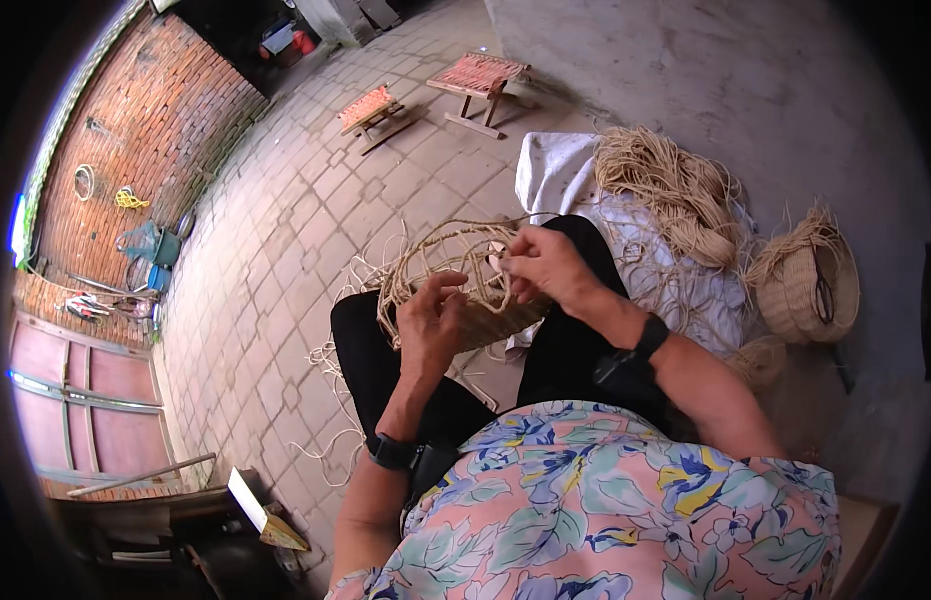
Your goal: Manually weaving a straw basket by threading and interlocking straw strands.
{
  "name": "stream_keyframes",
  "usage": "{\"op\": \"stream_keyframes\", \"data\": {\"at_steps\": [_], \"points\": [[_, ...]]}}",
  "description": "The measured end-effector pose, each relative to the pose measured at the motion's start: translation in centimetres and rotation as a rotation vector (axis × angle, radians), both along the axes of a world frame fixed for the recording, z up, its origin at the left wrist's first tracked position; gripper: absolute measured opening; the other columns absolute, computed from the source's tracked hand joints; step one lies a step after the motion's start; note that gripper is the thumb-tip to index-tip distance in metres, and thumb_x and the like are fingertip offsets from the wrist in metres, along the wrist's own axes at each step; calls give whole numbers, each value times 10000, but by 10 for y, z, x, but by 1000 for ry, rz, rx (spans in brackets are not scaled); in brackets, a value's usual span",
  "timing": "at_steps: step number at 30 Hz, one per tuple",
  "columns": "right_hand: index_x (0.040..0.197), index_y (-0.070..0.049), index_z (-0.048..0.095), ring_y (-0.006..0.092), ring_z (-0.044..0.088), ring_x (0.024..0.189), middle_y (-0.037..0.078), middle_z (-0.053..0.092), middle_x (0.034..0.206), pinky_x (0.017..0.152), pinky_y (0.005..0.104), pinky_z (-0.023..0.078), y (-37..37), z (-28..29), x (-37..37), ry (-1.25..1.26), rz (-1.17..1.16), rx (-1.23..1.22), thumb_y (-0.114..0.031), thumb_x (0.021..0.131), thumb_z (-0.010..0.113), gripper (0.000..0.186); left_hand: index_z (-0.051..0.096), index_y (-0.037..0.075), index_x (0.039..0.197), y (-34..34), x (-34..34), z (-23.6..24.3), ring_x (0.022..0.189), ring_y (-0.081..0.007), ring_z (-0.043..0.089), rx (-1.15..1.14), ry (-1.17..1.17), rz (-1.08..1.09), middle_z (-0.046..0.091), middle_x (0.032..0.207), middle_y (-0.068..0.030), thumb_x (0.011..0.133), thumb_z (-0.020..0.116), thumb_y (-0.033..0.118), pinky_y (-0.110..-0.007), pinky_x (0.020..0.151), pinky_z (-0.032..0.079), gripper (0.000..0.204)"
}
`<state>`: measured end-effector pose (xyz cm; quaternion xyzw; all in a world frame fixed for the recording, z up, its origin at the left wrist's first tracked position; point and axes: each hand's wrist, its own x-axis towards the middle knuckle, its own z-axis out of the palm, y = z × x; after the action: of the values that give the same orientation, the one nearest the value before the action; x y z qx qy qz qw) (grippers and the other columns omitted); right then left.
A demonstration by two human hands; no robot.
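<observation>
A half-woven basket of tan straw cord (500, 322) rests between my black-clad thighs. Loose cords loop up from its rim and trail over its left side. My left hand (432, 318) is at the near left of the rim, its fingers curled in among the strands; what they grip is hidden. At the rim's far right, my right hand (553, 265) pinches a straw cord, thumb and forefinger together. Dark bands with small boxes are strapped round both wrists.
At the right, a large bundle of straw cord (675, 190) lies on a white cloth (555, 165), beside a woven basket (800, 290) near the grey wall. Two low folding stools (477, 75) stand ahead on the paving. A brick wall (135, 130) runs along the left.
</observation>
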<state>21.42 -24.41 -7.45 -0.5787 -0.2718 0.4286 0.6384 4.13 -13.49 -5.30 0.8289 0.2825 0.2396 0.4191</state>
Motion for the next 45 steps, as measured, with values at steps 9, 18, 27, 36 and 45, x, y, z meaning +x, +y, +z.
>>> {"op": "stream_keyframes", "data": {"at_steps": [9,18,27,36,45], "points": [[853,-51,497,315,623,609,127,602,683,550,414,478,25,-18,-31,-1184,-316,59,-89,778,662,185,607,38,964,11,2,0,693,-91,606,-343,-87,73,658,755,-51,790,627,-16,-229,648,475,184],[927,-51,488,331,646,644,139,618,700,575,444,493,40,-2,-48,-1221,-316,-7,-48,771,600,192,575,69,929,23,-14,2,715,-67,576,-451,-206,64,635,771,-16,800,652,11,-206,668,446,160],[894,-56,514,361,634,663,140,610,690,585,455,496,-15,-1,-9,-996,-430,41,-24,753,601,169,620,95,935,21,-15,9,651,-101,581,-191,-127,90,625,713,-7,786,653,32,-243,623,449,165],[890,-41,563,117,589,582,41,602,676,520,277,482,-40,-29,35,-372,-260,15,-154,875,647,142,688,114,808,-18,27,24,758,-223,606,836,46,-121,594,767,-26,757,707,102,-371,614,483,56],[979,-51,561,74,587,663,22,612,811,618,218,513,-32,-26,36,207,-60,224,-219,923,646,197,645,91,732,-14,48,26,638,-276,615,970,248,-239,549,704,-66,776,673,160,-413,551,466,86]]}}
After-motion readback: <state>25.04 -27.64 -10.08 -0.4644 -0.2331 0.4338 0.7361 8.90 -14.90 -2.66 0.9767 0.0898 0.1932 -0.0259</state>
